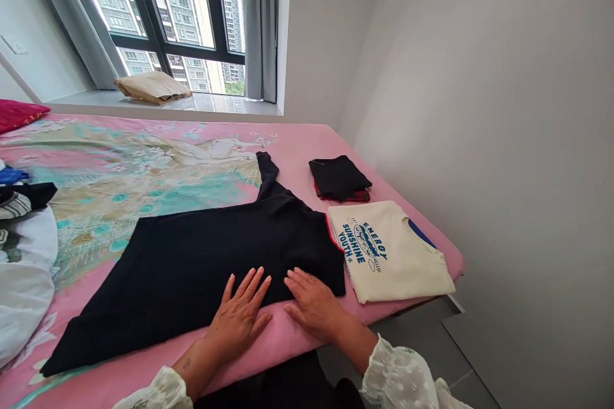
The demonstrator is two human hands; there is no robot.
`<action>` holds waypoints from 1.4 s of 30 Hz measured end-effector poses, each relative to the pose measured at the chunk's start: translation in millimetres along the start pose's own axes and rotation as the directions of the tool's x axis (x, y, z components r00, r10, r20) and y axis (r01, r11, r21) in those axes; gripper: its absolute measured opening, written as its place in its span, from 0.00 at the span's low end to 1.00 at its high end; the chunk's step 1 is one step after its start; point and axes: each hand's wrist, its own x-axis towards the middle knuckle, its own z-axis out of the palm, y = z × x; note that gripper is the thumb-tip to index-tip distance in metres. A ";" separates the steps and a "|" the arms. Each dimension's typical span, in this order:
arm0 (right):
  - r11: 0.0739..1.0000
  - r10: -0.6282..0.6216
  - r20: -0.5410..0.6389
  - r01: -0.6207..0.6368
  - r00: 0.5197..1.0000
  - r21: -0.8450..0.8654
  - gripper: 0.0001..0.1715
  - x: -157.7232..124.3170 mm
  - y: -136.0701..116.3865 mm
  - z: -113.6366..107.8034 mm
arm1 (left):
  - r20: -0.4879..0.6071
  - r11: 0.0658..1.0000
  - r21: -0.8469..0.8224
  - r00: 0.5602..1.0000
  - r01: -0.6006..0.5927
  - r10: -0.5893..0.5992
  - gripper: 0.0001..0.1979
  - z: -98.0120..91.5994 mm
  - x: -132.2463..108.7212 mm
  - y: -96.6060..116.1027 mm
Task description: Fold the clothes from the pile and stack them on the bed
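A long black garment (206, 255) with red edging at its right end lies spread across the pink bed, one narrow sleeve-like strip reaching toward the window. On its near edge rests my left hand (242, 313), fingers spread and flat. My right hand (314, 303) lies flat a little to the right, its fingertips on the black cloth too. Neither hand grips anything. Just right of the garment is a folded cream T-shirt (398, 262) with blue lettering, touching or nearly touching the red edging. Beyond it sits a folded black cloth (339, 176) on top of a red plaid one (362, 195).
The bed (307, 134) has a pink sheet with a floral and teal pattern. Crumpled white and dark clothes (26, 268) lie at the left, a red cushion (19, 115) behind them. A beige folded bag (153, 86) rests on the windowsill. A wall (480, 140) rises at the right.
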 end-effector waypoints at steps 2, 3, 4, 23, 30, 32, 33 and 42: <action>0.988 -0.149 0.023 0.148 0.989 0.033 0.33 5.2 2.0 -3.7 | 0.019 0.999 -0.039 1.000 0.012 -0.012 0.33 -3.2 0.8 -0.6; 0.978 -0.207 0.049 0.205 0.977 0.045 0.34 7.2 5.1 -4.2 | 0.032 0.997 -0.072 0.999 0.031 -0.029 0.31 -5.7 2.9 -2.1; 0.970 -0.241 0.074 0.237 0.968 0.054 0.35 8.5 9.1 -3.7 | 0.047 0.992 -0.113 0.997 0.059 -0.054 0.29 -8.9 6.8 -4.6; 0.967 -0.175 0.055 0.161 0.983 0.197 0.39 8.7 22.3 -6.8 | 0.200 0.877 -0.157 0.884 0.455 -0.423 0.23 12.4 243.1 -71.2; 0.963 -0.179 0.056 0.163 0.982 0.216 0.40 9.4 24.5 -5.8 | 0.224 0.918 -0.093 0.906 0.387 -0.359 0.20 -16.4 250.8 -82.4; 0.965 -0.178 0.054 0.163 0.983 0.207 0.41 8.9 24.2 -3.9 | 0.213 0.938 -0.077 0.924 0.339 -0.317 0.20 -43.4 245.5 -81.7; 0.966 -0.178 0.054 0.164 0.983 0.198 0.40 8.7 23.7 -2.7 | 0.203 0.948 -0.069 0.935 0.310 -0.291 0.19 -59.8 240.4 -80.8; 0.984 -0.175 0.091 0.171 0.980 0.050 0.41 5.8 10.2 4.4 | 0.040 0.998 -0.026 0.998 0.050 -0.049 0.16 -233.3 111.0 -67.6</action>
